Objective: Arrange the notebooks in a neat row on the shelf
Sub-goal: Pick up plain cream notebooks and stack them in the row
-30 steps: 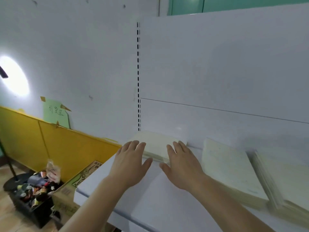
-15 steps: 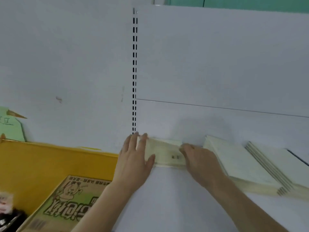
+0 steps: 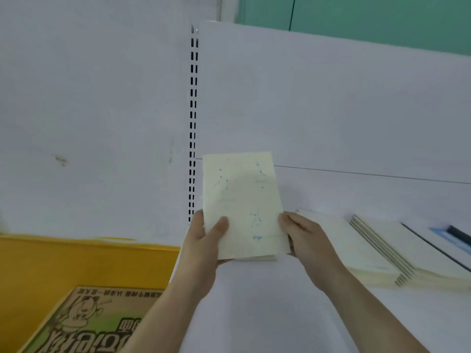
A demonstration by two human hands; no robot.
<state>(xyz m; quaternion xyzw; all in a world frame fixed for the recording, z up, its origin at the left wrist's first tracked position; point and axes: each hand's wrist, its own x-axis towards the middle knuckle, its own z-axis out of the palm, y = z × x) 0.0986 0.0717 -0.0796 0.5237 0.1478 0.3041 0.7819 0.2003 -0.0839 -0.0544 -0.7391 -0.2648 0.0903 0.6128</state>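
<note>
Cream paper, a thin bundle of pale notebooks with faint blue dotted drawings on the front cover (image 3: 242,205), held upright between both hands just above the white shelf board (image 3: 254,314). Left hand (image 3: 201,253) wrapped round the bundle's lower left edge, thumb lying across the cover and fingers behind; right hand (image 3: 305,245) clamped on the lower right edge, fingers curled behind where hidden. Gripped low and at both sides, probably so the loose edges can be squared together before standing or laying the bundle down. Cover facing the wearer, top leaning slightly toward the white back panel (image 3: 331,110) beyond the fingers. Just right of the right hand, flat stacks of similar cream notebooks (image 3: 362,253) lying on the board in a fanned, uneven run, edges stepped rather than flush, so likely awaiting the same straightening. Further right of those, a blue-and-black flat item (image 3: 451,234), too blurred to name. Above the left hand, a slotted white upright (image 3: 193,123). Below and left of the left wrist, a printed brown cardboard box (image 3: 89,324) against a yellow panel (image 3: 76,263).
</note>
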